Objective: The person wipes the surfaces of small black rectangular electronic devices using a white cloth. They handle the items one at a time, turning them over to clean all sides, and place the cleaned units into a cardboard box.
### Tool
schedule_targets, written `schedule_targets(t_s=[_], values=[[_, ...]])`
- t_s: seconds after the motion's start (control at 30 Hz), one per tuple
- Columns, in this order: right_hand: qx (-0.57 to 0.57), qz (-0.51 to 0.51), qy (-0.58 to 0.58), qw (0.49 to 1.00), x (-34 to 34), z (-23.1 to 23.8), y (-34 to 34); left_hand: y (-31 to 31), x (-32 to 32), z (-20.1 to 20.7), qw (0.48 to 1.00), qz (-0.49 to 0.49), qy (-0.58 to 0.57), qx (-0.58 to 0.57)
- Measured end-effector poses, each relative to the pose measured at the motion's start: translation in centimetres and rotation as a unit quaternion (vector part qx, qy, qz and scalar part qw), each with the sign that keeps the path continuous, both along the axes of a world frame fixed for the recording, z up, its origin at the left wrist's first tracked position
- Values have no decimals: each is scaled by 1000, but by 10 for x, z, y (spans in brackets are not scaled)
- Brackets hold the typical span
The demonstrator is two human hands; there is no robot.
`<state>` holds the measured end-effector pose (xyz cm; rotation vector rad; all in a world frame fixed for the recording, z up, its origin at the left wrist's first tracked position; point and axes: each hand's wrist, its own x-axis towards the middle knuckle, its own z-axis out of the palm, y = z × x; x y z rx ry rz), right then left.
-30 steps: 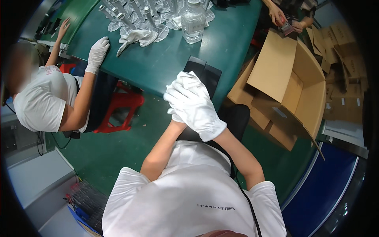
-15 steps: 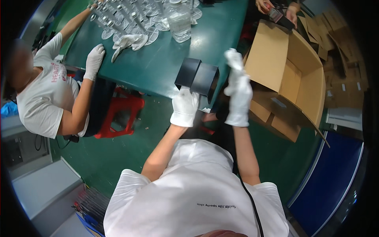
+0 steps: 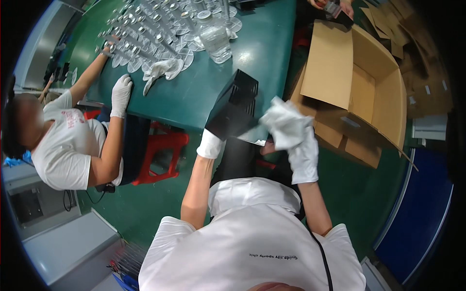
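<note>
My left hand (image 3: 210, 146), in a white glove, grips a black box-like part (image 3: 232, 109) at its near end, above the table's near edge. The part is tilted, with ridges or slots along its far side, and it hides most of my left fingers. A crumpled white cloth (image 3: 286, 125) hangs from my gloved right hand (image 3: 305, 154), closed around it just right of the black part. The cloth is slightly blurred and covers my right fingertips.
A green table (image 3: 179, 104) bears a clear jar (image 3: 213, 41), a white glove (image 3: 162, 72) and several metal stems on round bases (image 3: 141, 39). An open cardboard box (image 3: 335, 68) stands at right. A co-worker sits left by a red stool (image 3: 162, 157); another person's hands (image 3: 345, 8) hold something behind the box.
My left hand has turned and tilted the black part, bringing its ridged side into view. My right hand has come lower and closer to it, with the white cloth now spread out.
</note>
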<state>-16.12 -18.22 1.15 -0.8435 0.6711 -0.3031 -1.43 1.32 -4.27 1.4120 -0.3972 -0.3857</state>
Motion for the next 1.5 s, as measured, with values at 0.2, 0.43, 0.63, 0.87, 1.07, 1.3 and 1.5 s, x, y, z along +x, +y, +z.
schedule_targets(t_s=[0.2, 0.43, 0.63, 0.87, 1.07, 1.3, 1.5], values=[[-569, 191, -203, 774, 43, 65, 13, -29, -15, 62, 928, 9, -348, 129], [-221, 238, -219, 920, 86, 43, 8, 21, -22, 20, 995, -60, 69, 46], [-24, 253, -233, 939, 103, 58, -1, 11, -23, 46, 987, -69, 106, 97], [-151, 278, -154, 936, 124, 13, -27, 34, -34, -43, 956, -78, -157, 234], [-41, 262, -333, 905, 109, 37, -3, 5, -28, -8, 953, -50, -166, 248], [196, 138, -224, 945, 83, 18, 26, 9, -28, -5, 714, 34, -595, 368], [215, 180, -50, 959, 46, -39, 67, 18, -25, 14, 922, 64, -295, 242]])
